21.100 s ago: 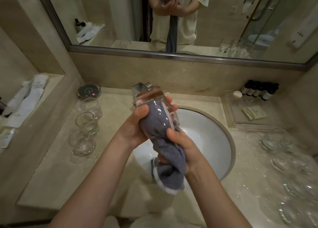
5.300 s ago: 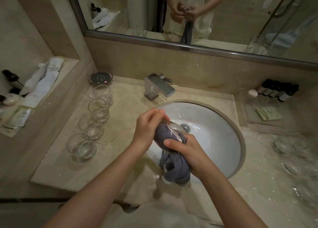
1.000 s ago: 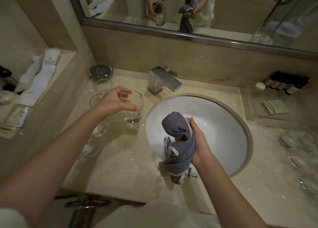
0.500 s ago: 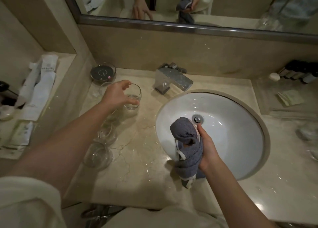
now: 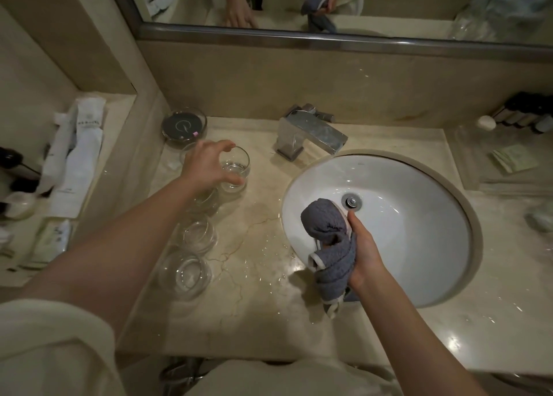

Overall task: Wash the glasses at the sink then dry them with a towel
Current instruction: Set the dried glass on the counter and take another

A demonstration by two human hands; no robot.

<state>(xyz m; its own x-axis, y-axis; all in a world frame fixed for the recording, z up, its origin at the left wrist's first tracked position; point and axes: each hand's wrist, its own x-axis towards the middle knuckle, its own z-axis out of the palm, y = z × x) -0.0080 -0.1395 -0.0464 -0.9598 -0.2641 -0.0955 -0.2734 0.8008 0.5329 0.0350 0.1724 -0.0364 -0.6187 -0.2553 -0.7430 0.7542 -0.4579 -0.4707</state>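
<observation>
Two bare hands work over a veined beige marble counter [image 5: 254,300]. The left hand [image 5: 206,168] reaches out over an upright clear glass [image 5: 235,170], a short round tumbler standing on the stone left of the tap; thumb and fingers curve loosely around its rim, but whether they actually touch it cannot be told. More tumblers [image 5: 191,246] stand in a line toward the near edge, one partly hidden under the wrist, all thick-bottomed and transparent. Behind them sits a shallow round glass dish [image 5: 184,126] with a dark inside.

The right hand [image 5: 363,252] grips a bunched grey towel [image 5: 329,240], waffle-textured with a pale edging, above the near-left rim of the sink [image 5: 419,231]. The towel's rounded top bulges upward and its tail hangs down over the counter. The sink is an oval white basin, smooth and glossy, with a metal drain. The tap [image 5: 311,135] is a blocky, square-edged chrome piece. Water drops glint on the stone between the tumblers and the basin.
</observation>
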